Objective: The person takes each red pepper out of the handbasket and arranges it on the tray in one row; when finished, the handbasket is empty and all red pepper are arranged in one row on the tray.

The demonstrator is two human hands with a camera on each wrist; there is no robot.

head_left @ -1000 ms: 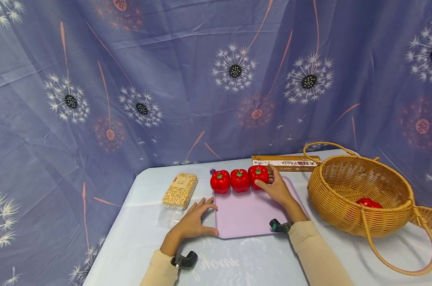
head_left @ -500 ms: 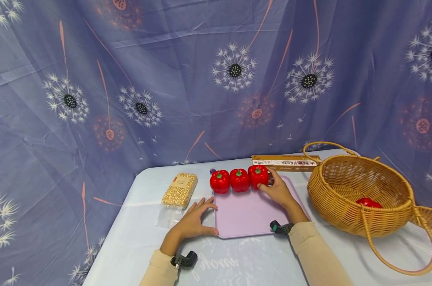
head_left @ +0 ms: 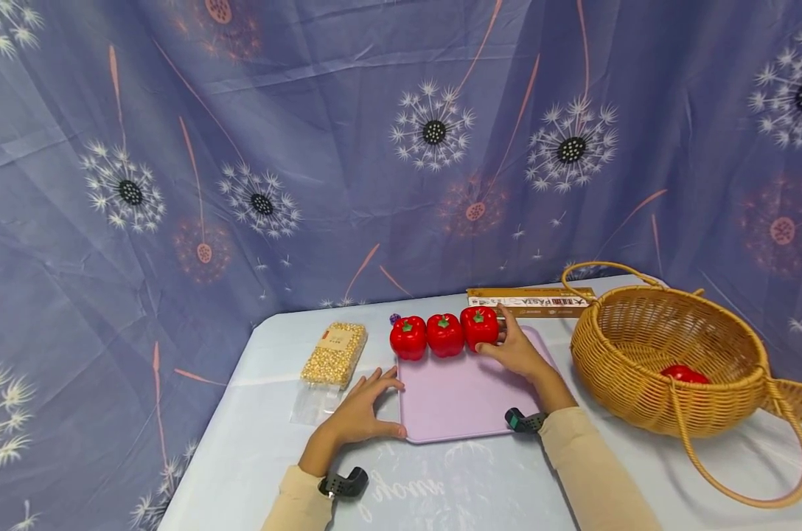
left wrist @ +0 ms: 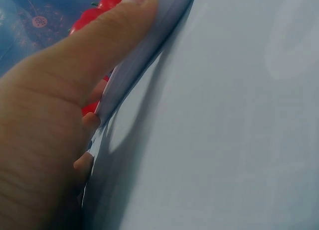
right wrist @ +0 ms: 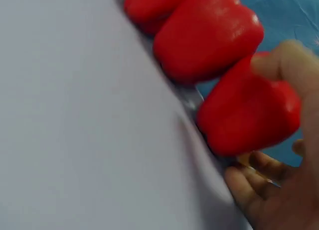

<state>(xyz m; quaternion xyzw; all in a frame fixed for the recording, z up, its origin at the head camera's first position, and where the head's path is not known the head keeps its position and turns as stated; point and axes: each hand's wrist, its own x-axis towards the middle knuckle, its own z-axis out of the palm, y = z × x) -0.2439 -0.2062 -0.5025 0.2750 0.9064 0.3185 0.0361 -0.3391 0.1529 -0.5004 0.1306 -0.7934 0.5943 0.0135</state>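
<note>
Three red bell peppers stand in a row along the far side of a pale purple tray in the head view: a left pepper (head_left: 408, 338), a middle pepper (head_left: 445, 335) and a right pepper (head_left: 478, 329). My right hand (head_left: 522, 355) holds the right pepper from its right side, thumb in front. In the right wrist view the thumb lies against this pepper (right wrist: 249, 108), with the other fingers below it. At the left edge of the tray (head_left: 464, 409) my left hand (head_left: 357, 413) has its fingers spread, thumb touching the near corner.
A wicker basket (head_left: 590, 369) with something red (head_left: 685, 374) inside stands at the right. Behind the tray lies a pasta box (head_left: 534, 302). A bag of corn kernels (head_left: 335, 355) lies left of the tray. A patterned curtain (head_left: 348, 147) hangs behind the table.
The right hand's fingers and thumb shift slightly around the right pepper. The peppers, the tray and the left hand stay in place.
</note>
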